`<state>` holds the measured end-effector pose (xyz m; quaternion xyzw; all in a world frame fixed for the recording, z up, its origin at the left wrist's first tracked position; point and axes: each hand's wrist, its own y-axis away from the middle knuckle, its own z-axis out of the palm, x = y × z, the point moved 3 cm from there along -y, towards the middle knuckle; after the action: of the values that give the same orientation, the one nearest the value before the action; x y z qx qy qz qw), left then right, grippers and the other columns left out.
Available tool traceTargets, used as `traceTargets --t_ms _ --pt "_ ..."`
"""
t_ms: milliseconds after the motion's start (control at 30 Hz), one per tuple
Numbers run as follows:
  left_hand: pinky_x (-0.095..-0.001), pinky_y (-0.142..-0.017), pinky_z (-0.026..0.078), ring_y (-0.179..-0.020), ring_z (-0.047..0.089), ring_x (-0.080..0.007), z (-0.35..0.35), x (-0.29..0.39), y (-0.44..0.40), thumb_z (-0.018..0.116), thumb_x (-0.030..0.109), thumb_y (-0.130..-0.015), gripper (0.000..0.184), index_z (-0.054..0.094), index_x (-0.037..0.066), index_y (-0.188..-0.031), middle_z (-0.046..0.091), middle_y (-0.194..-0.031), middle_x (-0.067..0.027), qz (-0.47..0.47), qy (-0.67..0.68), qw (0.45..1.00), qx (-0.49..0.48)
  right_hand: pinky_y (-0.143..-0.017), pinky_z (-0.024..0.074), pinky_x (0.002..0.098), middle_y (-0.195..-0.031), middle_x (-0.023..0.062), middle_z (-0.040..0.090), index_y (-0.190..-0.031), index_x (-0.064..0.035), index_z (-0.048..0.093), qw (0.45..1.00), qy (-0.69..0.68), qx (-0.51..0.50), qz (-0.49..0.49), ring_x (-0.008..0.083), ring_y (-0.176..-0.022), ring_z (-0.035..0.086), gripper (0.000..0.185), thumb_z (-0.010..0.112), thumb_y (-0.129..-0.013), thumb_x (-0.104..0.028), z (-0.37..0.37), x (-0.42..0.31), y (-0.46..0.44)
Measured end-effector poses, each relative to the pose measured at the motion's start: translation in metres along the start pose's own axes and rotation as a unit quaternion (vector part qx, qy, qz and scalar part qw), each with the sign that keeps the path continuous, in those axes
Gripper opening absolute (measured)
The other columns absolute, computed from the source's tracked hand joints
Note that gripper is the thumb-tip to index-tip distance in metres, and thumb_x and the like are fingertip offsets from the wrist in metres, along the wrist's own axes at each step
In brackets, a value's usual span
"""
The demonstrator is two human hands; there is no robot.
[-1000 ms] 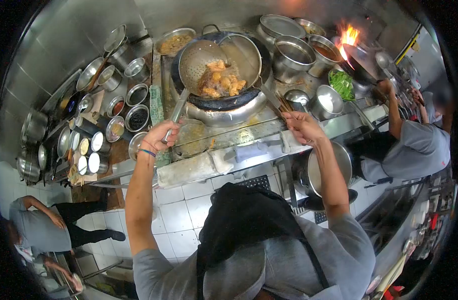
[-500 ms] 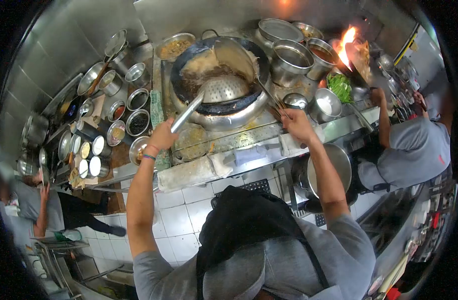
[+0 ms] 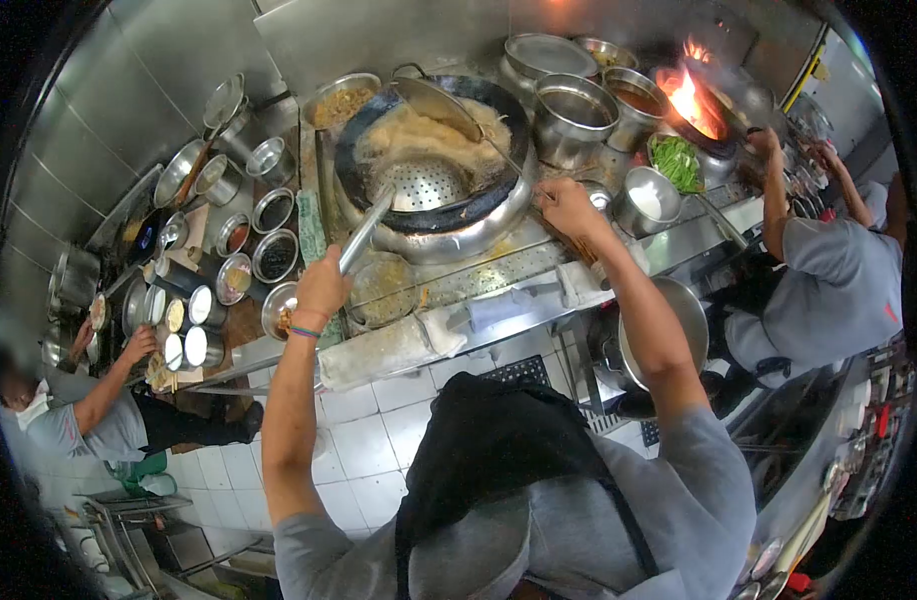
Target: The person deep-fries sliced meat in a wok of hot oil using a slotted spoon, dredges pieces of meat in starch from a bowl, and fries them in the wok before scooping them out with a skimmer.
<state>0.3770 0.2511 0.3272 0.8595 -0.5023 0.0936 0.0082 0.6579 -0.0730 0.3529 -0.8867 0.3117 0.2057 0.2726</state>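
My left hand (image 3: 324, 290) is closed around the thick metal handle of a perforated strainer (image 3: 431, 186). Its holed bowl dips into the near side of a large black wok (image 3: 354, 150), where pale foamy oil (image 3: 419, 135) bubbles. With my right hand (image 3: 571, 208) I grip a long-handled skimmer (image 3: 441, 108). The skimmer's round head is tilted over the far side of the wok, its thin shaft crossing the right rim. Below my right hand the brown end of the handle (image 3: 581, 248) sticks out.
Metal pots (image 3: 576, 120), a pot of white contents (image 3: 651, 200) and green vegetables (image 3: 677, 163) stand at the right. Beyond them, a co-worker (image 3: 824, 280) handles a flaming pan (image 3: 694, 110). Seasoning bowls (image 3: 277, 255) crowd the left, near another person (image 3: 104, 410). Folded cloths (image 3: 389, 350) line the front edge.
My right hand and the skimmer have moved left, its head now tilted differently. The strainer has shifted slightly left. The co-worker's flaming pan has come down, and the person at left has reached toward the containers.
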Motion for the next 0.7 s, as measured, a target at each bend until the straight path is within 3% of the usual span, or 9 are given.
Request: traceTargets --t_ms 133,233,333,467,533,633,700 --pt "-0.0543 -0.068 0.052 -0.076 0.065 -0.045 0.007 -0.009 0.009 0.068 0.022 -0.078 0.039 0.051 0.008 -0.11 0.065 -0.079 -0.0247 0.019 0.021 0.999 0.04 -0.072 0.0491 0.0477 -0.085 0.0287 0.063 -0.105 -0.0027 0.069 1.0 0.007 0.002 0.024 0.0441 -0.082 0.063 0.028 0.056 -0.08 -0.005 -0.019 -0.04 0.003" --pt "-0.0543 -0.068 0.052 -0.076 0.065 -0.0448 0.017 -0.005 0.018 0.066 0.021 -0.078 0.037 0.051 0.007 -0.109 0.066 -0.079 -0.0239 -0.014 0.029 0.999 0.039 -0.074 0.0497 0.0475 -0.087 0.029 0.063 -0.105 -0.0017 0.069 0.993 -0.084 0.085 0.021 0.0435 -0.084 0.063 0.027 0.057 -0.081 -0.007 -0.017 -0.061 0.011" --pt "-0.0542 -0.068 0.052 -0.075 0.065 -0.0451 0.015 0.002 0.022 0.065 0.02 -0.077 0.039 0.052 0.007 -0.111 0.066 -0.078 -0.0243 -0.029 0.034 0.998 0.036 -0.07 0.0496 0.0448 -0.088 0.0272 0.063 -0.102 -0.0039 0.069 0.997 -0.062 0.033 0.008 0.042 -0.083 0.064 0.021 0.06 -0.083 -0.009 -0.006 -0.052 0.001" --pt "-0.0536 -0.07 0.052 -0.076 0.065 -0.0452 0.004 0.0 0.02 0.066 0.021 -0.076 0.042 0.056 0.006 -0.114 0.066 -0.08 -0.0259 -0.013 0.06 0.996 0.062 -0.079 0.0503 0.0468 -0.09 0.0294 0.063 -0.107 -0.0006 0.068 0.999 -0.005 -0.035 0.029 0.0449 -0.089 0.063 0.029 0.057 -0.08 -0.003 0.022 -0.001 -0.018" --pt "-0.0532 -0.071 0.052 -0.078 0.065 -0.0448 -0.006 -0.001 0.018 0.067 0.022 -0.076 0.043 0.058 0.007 -0.115 0.067 -0.083 -0.0262 -0.019 0.063 0.996 0.057 -0.08 0.0504 0.047 -0.092 0.0301 0.063 -0.108 -0.001 0.068 1.0 -0.014 -0.021 0.012 0.0453 -0.088 0.063 0.03 0.056 -0.08 -0.003 0.011 -0.029 -0.006" --pt "-0.0528 -0.072 0.052 -0.08 0.065 -0.0445 -0.013 -0.003 0.021 0.068 0.021 -0.075 0.045 0.059 0.007 -0.117 0.067 -0.085 -0.0261 -0.037 0.064 0.996 0.053 -0.079 0.0504 0.0467 -0.091 0.0303 0.063 -0.108 -0.0008 0.068 0.995 -0.079 -0.007 0.062 0.045 -0.088 0.063 0.029 0.057 -0.081 -0.004 0.006 -0.051 0.013" --pt "-0.0528 -0.072 0.052 -0.081 0.065 -0.0444 -0.009 -0.006 0.013 0.068 0.021 -0.076 0.045 0.059 0.007 -0.118 0.067 -0.086 -0.026 -0.043 0.069 0.996 0.048 -0.081 0.0499 0.0463 -0.091 0.0296 0.064 -0.106 -0.0005 0.068 0.995 -0.072 -0.045 0.057 0.0436 -0.09 0.064 0.027 0.058 -0.082 -0.005 0.007 -0.053 0.012"
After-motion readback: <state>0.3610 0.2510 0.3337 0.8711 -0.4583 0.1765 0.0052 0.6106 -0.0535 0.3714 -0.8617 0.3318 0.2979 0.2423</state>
